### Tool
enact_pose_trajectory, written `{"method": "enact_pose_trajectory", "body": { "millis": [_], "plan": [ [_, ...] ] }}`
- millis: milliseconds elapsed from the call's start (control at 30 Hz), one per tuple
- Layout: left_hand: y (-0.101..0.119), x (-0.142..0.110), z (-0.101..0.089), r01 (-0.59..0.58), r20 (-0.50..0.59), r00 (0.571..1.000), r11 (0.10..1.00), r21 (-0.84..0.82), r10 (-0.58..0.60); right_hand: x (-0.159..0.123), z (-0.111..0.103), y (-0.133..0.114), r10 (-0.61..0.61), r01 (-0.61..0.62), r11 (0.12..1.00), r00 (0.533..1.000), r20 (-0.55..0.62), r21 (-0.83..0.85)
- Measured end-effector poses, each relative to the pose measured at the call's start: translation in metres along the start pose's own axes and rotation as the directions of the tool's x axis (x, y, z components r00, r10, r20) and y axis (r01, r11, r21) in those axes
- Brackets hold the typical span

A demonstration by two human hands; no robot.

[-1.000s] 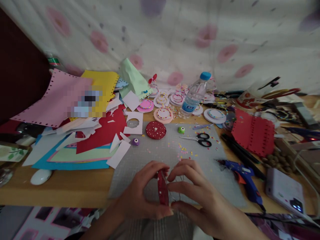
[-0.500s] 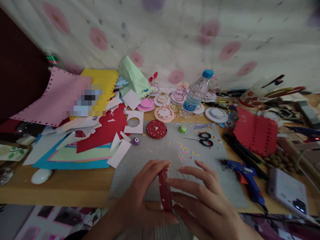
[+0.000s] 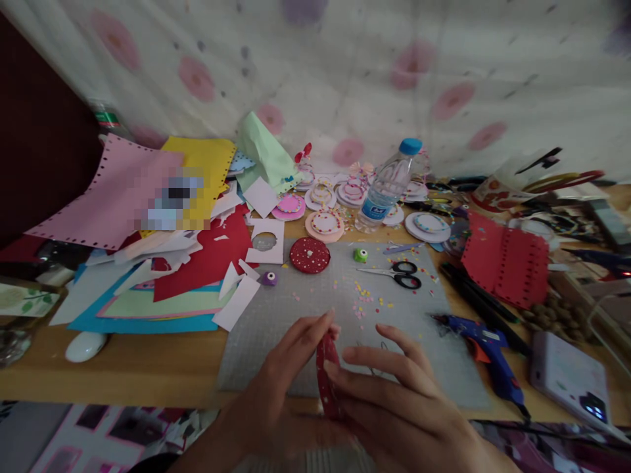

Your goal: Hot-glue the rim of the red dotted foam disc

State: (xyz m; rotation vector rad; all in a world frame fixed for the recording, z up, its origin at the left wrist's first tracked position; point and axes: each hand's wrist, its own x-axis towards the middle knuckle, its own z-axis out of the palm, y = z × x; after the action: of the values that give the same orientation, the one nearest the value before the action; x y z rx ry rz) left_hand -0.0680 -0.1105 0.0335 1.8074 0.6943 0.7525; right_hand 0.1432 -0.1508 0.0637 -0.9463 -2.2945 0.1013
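Note:
A dark red piece of fabric dotted with white (image 3: 326,378) is seen almost edge-on above the near edge of the grey mat. My left hand (image 3: 279,381) grips it between the fingers at its top and the thumb at its lower end. Against its right side lie the fingers of my right hand (image 3: 399,387), index and middle raised apart from the lower ones; the right thumb is hidden. Beyond the hands, a round red disc with white dots (image 3: 309,255) rests on the mat (image 3: 276,315). Thin wire-like loops (image 3: 374,355) show behind the right fingers.
Black-handled scissors (image 3: 394,272), a green punch (image 3: 360,254) and a purple punch (image 3: 269,278) lie on the mat among confetti. To the right are a blue glue gun (image 3: 486,341) and a phone (image 3: 566,378). Paper sheets (image 3: 148,309) pile up left; a water bottle (image 3: 387,187) stands behind.
The red fabric piece has tilted slightly and shifted a little right. My right fingers have moved closer over it, covering more of its lower side.

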Motion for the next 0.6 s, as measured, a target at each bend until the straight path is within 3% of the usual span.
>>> {"method": "enact_pose_trajectory", "body": {
  "millis": [133,233,333,467,567,600],
  "plan": [
    [-0.012,-0.004,0.008,0.048,-0.014,0.999,0.996,-0.075,-0.049,0.007,-0.004,0.002,0.015,-0.015,1.000,0.999,0.045,0.003],
    [-0.022,-0.010,0.020,0.137,0.013,0.990,0.947,-0.290,-0.139,0.009,0.001,0.001,0.013,-0.011,0.999,0.998,0.055,-0.045],
    [-0.028,-0.014,0.030,0.257,0.075,0.965,0.847,-0.465,-0.252,0.010,0.012,-0.002,0.026,-0.020,0.994,0.998,0.059,-0.104],
    [-0.029,-0.013,0.035,0.415,0.133,0.899,0.717,-0.561,-0.417,0.001,0.016,-0.006,0.042,-0.036,0.991,0.998,0.040,-0.129],
    [-0.029,-0.010,0.035,0.404,0.154,0.876,0.520,-0.753,-0.458,-0.019,0.000,-0.008,0.021,-0.031,0.995,0.994,-0.104,-0.099],
    [-0.028,-0.009,0.035,0.382,0.163,0.879,0.457,-0.803,-0.448,-0.027,-0.006,-0.009,0.065,-0.080,0.994,0.983,-0.169,-0.079]
  ]
}}
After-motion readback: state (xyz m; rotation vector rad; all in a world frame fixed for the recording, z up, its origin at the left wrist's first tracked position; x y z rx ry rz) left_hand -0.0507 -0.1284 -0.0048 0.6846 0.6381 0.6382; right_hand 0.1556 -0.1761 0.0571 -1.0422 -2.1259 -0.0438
